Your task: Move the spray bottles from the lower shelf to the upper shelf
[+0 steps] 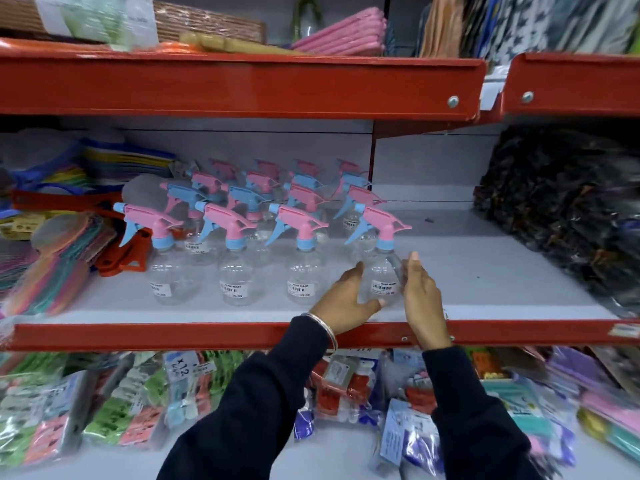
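Observation:
Several clear spray bottles (238, 268) with pink and blue trigger heads stand in rows on the grey middle shelf (491, 271). The rightmost front spray bottle (381, 271) stands upright on the shelf near its front edge. My left hand (343, 303) cups its left side and base, with the thumb up by its shoulder. My right hand (420, 299) presses flat against its right side. Both arms wear dark sleeves, and a metal bangle sits on the left wrist. Above hangs the red-edged upper shelf (242, 84).
Colourful mesh swatters (55, 268) and a red plastic item (124, 254) crowd the shelf's left end. Dark packaged goods (561, 202) fill its right end, with bare grey shelf between them and the bottles. Pink rolls (346, 32) lie on the upper shelf, packets (131, 403) below.

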Motion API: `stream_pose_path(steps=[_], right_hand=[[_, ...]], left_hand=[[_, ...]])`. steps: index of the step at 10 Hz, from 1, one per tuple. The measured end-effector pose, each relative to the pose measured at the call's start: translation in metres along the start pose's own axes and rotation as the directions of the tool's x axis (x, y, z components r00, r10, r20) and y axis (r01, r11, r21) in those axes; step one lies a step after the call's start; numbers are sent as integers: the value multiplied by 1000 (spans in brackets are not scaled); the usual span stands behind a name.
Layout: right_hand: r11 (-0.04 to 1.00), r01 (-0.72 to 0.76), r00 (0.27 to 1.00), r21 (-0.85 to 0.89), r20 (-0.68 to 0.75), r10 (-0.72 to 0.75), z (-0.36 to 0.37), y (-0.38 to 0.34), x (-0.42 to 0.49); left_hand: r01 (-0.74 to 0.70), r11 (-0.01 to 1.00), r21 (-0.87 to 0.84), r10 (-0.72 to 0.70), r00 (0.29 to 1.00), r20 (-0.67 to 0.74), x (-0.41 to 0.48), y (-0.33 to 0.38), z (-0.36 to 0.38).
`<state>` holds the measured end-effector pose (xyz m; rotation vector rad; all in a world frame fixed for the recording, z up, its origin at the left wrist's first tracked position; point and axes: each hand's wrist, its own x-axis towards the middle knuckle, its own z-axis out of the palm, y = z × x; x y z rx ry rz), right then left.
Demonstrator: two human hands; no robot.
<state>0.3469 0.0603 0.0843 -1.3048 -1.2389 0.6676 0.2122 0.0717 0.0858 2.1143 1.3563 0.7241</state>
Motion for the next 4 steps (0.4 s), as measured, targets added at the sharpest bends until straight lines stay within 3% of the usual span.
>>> stream_pose_path(steps=[2, 3, 4], right_hand=[[1000, 10, 999, 18, 43, -11, 11, 0, -1], [997, 67, 998, -35, -6, -68, 10, -9, -8], [986, 168, 972, -9, -163, -167, 2, -8, -28]], left_hand=[[45, 999, 26, -45, 999, -17, -10, -6, -7], [30, 999, 15, -29, 999, -45, -17, -6, -9], [-76, 997, -34, 67, 972, -225, -33, -4, -13]])
